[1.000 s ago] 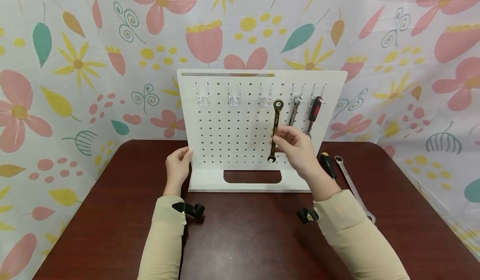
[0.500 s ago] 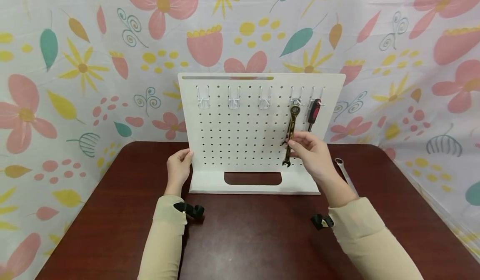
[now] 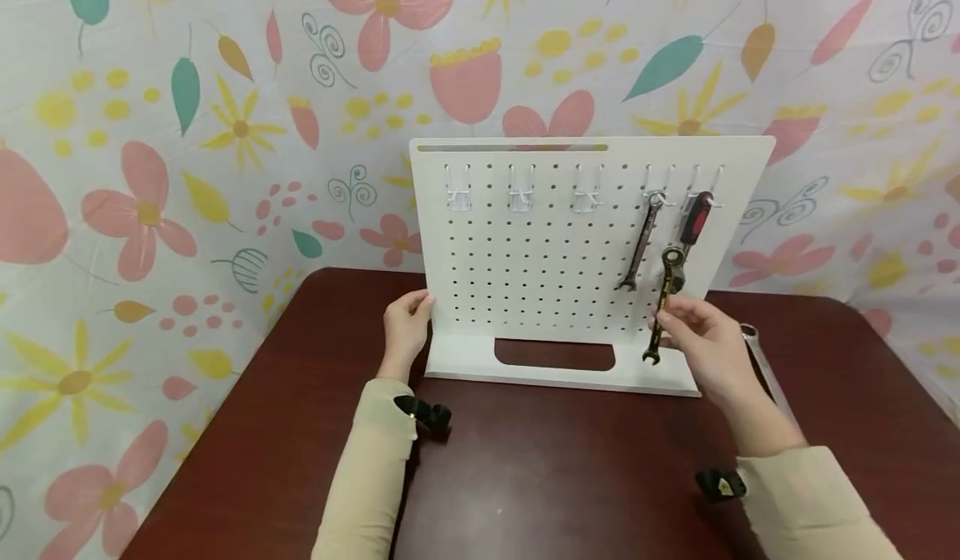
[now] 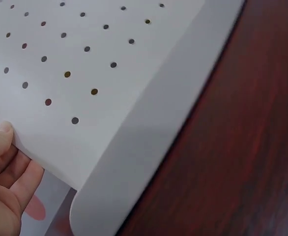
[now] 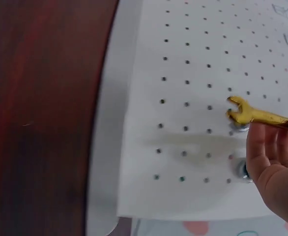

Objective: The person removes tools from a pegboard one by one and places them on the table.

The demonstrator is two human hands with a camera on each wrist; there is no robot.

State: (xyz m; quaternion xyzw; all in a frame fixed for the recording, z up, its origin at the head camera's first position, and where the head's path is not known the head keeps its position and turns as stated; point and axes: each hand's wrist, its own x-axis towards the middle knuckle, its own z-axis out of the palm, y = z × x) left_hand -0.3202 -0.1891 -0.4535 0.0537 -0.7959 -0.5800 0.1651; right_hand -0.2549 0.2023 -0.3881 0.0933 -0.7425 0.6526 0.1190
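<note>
My left hand (image 3: 407, 327) pinches the left edge of a white pegboard (image 3: 525, 277), the thumb in front and fingers behind in the left wrist view. My right hand (image 3: 708, 352) holds a dark, gold-tinted combination wrench (image 3: 663, 303) by its shaft, ring end up and open end down, in front of the board's lower right. In the right wrist view the wrench's open end (image 5: 242, 112) shines gold. A silver wrench (image 3: 640, 247) hangs on a hook to its upper left. A tool with a black-and-red handle (image 3: 697, 217) hangs at far right, its silver lower end partly hidden behind the held wrench.
Several white hooks with small clear tags (image 3: 521, 200) line the board's top. The board's base (image 3: 465, 356) stands on a dark red-brown table (image 3: 525, 477). Right of the board lies a large silver wrench (image 3: 750, 337), partly covered by my right hand. A flowered cloth (image 3: 247, 60) hangs behind.
My right hand has carried the wrench rightward and lower, past the hung silver wrench to the black-and-red-handled tool. My left hand stays on the board's edge. The head view has swung left.
</note>
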